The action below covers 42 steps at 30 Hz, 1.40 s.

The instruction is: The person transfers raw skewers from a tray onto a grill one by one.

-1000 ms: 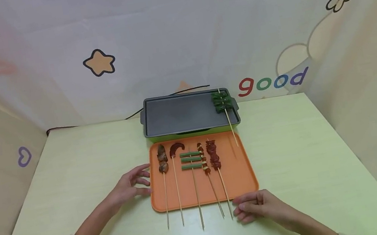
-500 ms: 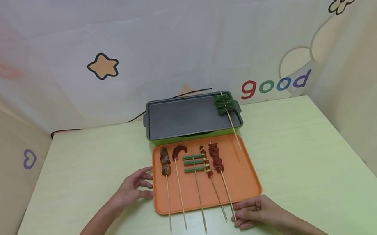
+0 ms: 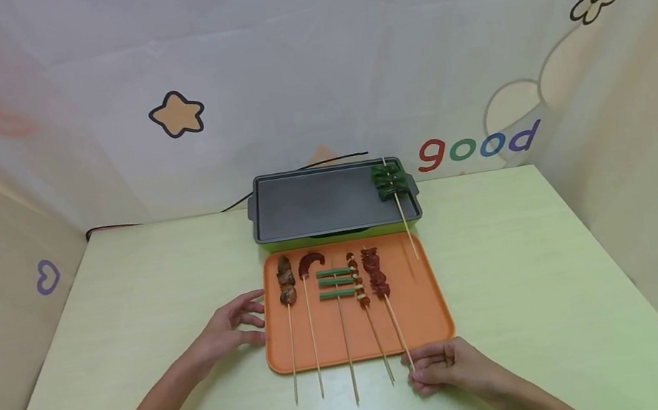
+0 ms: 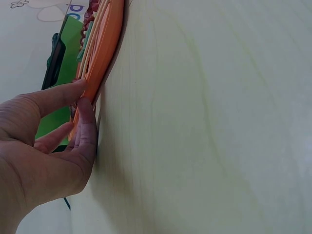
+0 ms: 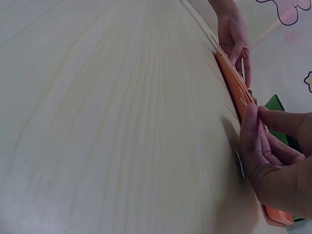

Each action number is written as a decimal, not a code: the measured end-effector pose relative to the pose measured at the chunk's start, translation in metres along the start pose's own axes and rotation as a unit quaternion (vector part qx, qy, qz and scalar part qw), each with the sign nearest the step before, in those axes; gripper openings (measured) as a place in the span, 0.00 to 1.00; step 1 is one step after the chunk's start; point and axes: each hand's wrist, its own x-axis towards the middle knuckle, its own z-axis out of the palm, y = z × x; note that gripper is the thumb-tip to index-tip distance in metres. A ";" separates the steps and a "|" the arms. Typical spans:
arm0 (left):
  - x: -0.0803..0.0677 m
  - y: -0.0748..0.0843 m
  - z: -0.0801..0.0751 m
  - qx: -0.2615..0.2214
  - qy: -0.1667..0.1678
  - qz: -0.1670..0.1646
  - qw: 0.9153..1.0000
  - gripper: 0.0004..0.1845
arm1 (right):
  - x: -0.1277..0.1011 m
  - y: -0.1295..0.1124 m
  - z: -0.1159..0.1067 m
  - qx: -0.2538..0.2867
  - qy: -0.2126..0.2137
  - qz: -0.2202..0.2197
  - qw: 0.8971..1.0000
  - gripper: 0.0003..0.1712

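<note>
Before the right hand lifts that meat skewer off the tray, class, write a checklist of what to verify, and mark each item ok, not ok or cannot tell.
1. Right hand pinches the stick end of the red meat skewer: ok, its fingers curl on the stick at the tray's near edge.
2. Left hand steadies the orange tray: ok, its fingertips touch the tray's left rim.
3. Free room on the griddle: ok, only the green vegetable skewer lies there, at its right end.
4. Neighbouring skewer lies apart from the meat one: cannot tell, the pieces sit very close.
5. Griddle hot: cannot tell.
</note>
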 end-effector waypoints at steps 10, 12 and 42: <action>-0.002 0.002 0.001 0.000 -0.006 0.009 1.000 0.42 | -0.006 0.000 -0.004 -0.011 0.014 -0.004 1.000 0.29; -0.003 0.003 0.001 -0.002 -0.005 0.009 1.000 0.42 | -0.007 0.001 -0.005 -0.015 0.013 -0.003 1.000 0.29; -0.001 0.002 -0.001 -0.016 -0.009 0.015 1.000 0.42 | -0.002 -0.018 -0.006 -0.064 0.046 -0.037 0.996 0.31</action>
